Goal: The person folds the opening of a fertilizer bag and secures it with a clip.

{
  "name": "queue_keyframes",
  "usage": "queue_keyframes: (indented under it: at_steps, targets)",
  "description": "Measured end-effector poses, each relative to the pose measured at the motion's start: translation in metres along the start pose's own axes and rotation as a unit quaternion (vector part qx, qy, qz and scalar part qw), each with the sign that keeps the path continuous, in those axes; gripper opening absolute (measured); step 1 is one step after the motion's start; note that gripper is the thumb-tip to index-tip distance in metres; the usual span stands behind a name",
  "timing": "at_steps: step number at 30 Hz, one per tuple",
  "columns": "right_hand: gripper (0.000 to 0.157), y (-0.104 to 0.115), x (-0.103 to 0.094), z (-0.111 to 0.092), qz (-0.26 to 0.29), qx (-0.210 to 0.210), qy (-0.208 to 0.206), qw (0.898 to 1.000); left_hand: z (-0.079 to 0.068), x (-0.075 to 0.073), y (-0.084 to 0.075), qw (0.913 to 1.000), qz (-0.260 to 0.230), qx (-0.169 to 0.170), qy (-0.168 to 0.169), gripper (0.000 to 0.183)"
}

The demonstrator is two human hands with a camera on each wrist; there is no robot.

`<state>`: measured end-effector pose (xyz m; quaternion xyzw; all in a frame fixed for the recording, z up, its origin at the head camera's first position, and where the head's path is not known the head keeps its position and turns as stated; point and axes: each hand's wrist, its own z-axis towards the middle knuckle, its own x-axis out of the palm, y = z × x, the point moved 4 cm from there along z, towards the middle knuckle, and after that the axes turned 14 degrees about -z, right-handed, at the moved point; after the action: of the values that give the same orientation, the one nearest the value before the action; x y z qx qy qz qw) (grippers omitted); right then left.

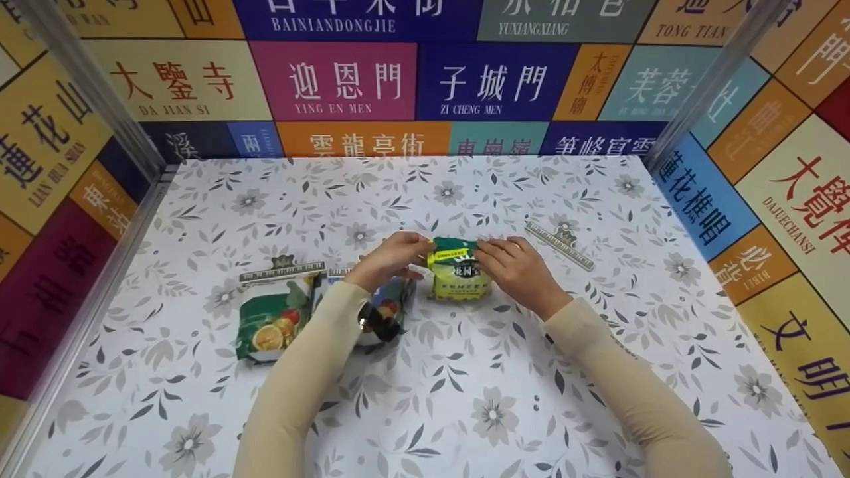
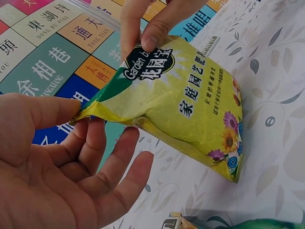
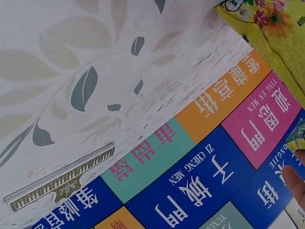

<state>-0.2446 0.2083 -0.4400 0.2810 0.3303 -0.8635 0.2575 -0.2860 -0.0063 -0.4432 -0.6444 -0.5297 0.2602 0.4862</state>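
Observation:
A yellow and green bag of garden fertilizer (image 1: 460,284) stands at the middle of the patterned table, its top edge between both hands. My left hand (image 1: 392,257) pinches the folded top corner between thumb and index finger, the other fingers loosely bent below, as the left wrist view shows. On the opposite top corner, the thumb and fingers of my right hand (image 1: 521,272) grip the green band. Only the fingertips of that hand enter the right wrist view, beside the yellow bag (image 3: 274,43). Right of the bag lies a loose metal ruler-style clip (image 1: 560,245).
Left of the bag lies a green packet with fruit pictures (image 1: 269,328), a metal clip (image 1: 282,268) across its top. Beside it, partly behind my left forearm, is another packet (image 1: 398,299) with a clip (image 1: 340,271). Panels with Chinese lettering (image 1: 332,83) wall the table's back and sides.

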Motion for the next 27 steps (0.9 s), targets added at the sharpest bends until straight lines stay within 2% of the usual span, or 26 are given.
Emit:
queue_keyframes:
  at_steps: [15,21,27]
  targets:
    - [0.024,0.002,0.003,-0.002,0.007,0.009,-0.031,0.999,-0.002,-0.003,0.006,0.9991,0.041,0.007,0.004,0.024]
    - [0.019,0.003,0.004,-0.002,0.011,0.007,-0.036,0.999,-0.001,-0.003,0.009,0.9982,0.06,0.006,-0.002,0.02]
    - [0.019,0.002,0.006,-0.003,0.026,0.006,-0.042,0.999,-0.001,-0.003,0.011,0.9961,0.085,0.018,-0.012,0.02]
